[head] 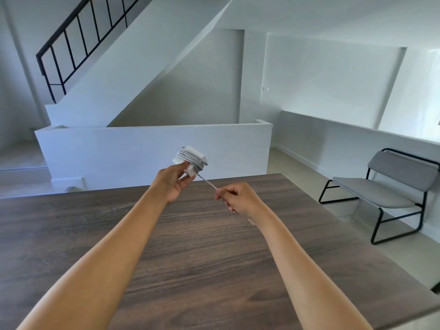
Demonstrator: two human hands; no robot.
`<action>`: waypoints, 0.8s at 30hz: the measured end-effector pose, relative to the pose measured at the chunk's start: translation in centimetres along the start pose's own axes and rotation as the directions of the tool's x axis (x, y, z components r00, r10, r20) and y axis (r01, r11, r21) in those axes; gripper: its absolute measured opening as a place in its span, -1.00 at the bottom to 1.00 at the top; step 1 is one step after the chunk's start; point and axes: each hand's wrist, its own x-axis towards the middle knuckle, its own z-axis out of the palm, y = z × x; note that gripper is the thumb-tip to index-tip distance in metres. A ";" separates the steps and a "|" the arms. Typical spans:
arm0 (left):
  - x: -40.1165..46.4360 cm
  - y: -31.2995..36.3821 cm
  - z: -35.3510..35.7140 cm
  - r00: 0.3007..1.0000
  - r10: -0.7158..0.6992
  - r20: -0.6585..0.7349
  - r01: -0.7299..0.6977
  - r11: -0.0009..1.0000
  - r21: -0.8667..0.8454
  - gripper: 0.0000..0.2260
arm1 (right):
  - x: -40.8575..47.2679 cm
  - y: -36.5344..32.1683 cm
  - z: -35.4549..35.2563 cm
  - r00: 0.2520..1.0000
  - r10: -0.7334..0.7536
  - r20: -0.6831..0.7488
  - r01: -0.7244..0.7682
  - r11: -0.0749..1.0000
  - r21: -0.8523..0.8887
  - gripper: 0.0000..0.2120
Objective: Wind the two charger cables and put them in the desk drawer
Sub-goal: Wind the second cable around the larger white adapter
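So we're right in the winding step here, and near the tail end of it for this cable, I'd say. The left hand [175,181] is holding a white charger block [190,159] up above the far edge of the worktop [214,258], pinched between thumb and fingers at its lower end. The cable [191,158] is already looped round the block in a tight stack of turns, and only a short straight bit [208,182] runs from the block down to the right hand [238,198]. That hand is curled closed round the free end, pulling it taut. The plug tip itself is buried in the fist, so I can't see it.

The next move, as I read it: bring the right hand round the block for the last turn or so while keeping tension, then tuck or pin the end so the coil doesn't spring loose. After that it has to go in the drawer, which isn't in view at all, so it needs finding and opening first, probably with one hand freed up.

Counts: two hands, both busy. One charger block with one cable on it. The task says two cables, but I only see one; the second is nowhere in shot, so no idea if it's done or not. One worktop, with nothing else on the part that shows. One grey bench seat [390,186] off to the right, and one staircase [100,55] behind.
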 end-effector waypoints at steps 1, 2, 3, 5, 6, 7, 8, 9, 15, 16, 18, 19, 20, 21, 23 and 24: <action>0.1 0.0 -0.1 1.000 0.000 -0.011 0.000 1.000 0.028 -0.96 | -0.1 -0.1 0.0 1.000 -0.007 -0.023 0.006 0.999 -0.036 -0.78; 0.1 -0.1 -0.1 1.000 0.001 -0.018 0.000 0.998 0.069 -0.95 | -0.3 -0.1 -0.1 0.999 -0.018 -0.044 0.014 0.997 -0.076 -0.80; 0.2 -0.1 -0.3 1.000 0.005 -0.030 -0.002 0.994 0.108 -0.95 | -0.4 -0.1 0.0 0.998 -0.030 -0.055 0.024 0.993 -0.114 -0.81; 0.2 -0.4 -0.4 0.998 0.018 -0.055 -0.010 0.989 0.146 -0.94 | -0.8 -0.2 0.1 0.997 -0.050 -0.061 0.040 0.985 -0.166 -0.82; 0.2 -0.5 -0.6 0.997 0.024 -0.071 -0.013 0.989 0.146 -0.91 | -1.1 -0.2 0.1 0.996 -0.058 -0.061 0.046 0.982 -0.184 -0.82; 0.2 -0.5 -0.7 0.996 0.025 -0.086 -0.013 0.989 0.147 -0.86 | -1.4 -0.2 0.1 0.995 -0.069 -0.065 0.055 0.977 -0.206 -0.83; 0.2 -0.6 -0.8 0.995 0.023 -0.099 -0.008 0.989 0.150 -0.81 | -1.7 -0.3 0.1 0.993 -0.091 -0.074 0.072 0.970 -0.231 -0.83; 0.2 -0.6 -1.0 0.994 0.019 -0.106 -0.002 0.987 0.159 -0.78 | -2.0 -0.4 0.0 0.989 -0.119 -0.089 0.093 0.962 -0.256 -0.82; -0.1 -0.5 -1.0 0.999 0.018 -0.044 -0.007 0.967 0.253 -0.90 | -2.4 -1.7 -1.3 0.935 -0.262 -0.237 0.193 0.941 -0.279 -0.81; -0.2 -0.6 -0.9 1.000 0.015 -0.008 -0.012 0.958 0.285 -0.88 | -2.3 -1.9 -1.6 0.925 -0.273 -0.265 0.201 0.942 -0.270 -0.83; -0.3 -1.0 -0.7 0.999 0.018 0.046 -0.033 0.934 0.356 -0.87 | -2.0 -2.2 -1.9 0.913 -0.269 -0.306 0.204 0.952 -0.228 -0.85; -0.4 -1.2 -0.6 0.998 0.029 0.055 -0.048 0.918 0.395 -0.86 | -1.8 -2.3 -2.0 0.911 -0.257 -0.321 0.201 0.959 -0.197 -0.86; -0.3 -1.4 -0.6 0.997 0.047 0.054 -0.066 0.898 0.435 -0.83 | -1.6 -2.3 -2.0 0.909 -0.245 -0.336 0.198 0.965 -0.170 -0.86; -0.2 -1.5 -0.6 0.997 0.066 0.044 -0.079 0.877 0.474 -0.78 | -1.4 -2.2 -2.1 0.905 -0.236 -0.355 0.196 0.970 -0.145 -0.86; 0.1 -1.7 -0.8 0.996 0.094 -0.002 -0.081 0.860 0.503 -0.71 | -1.1 -2.0 -2.5 0.891 -0.226 -0.395 0.208 0.974 -0.087 -0.88; 0.2 -1.7 -0.9 0.995 0.096 -0.034 -0.067 0.868 0.492 -0.68 | -1.1 -1.8 -2.7 0.884 -0.220 -0.413 0.222 0.974 -0.045 -0.89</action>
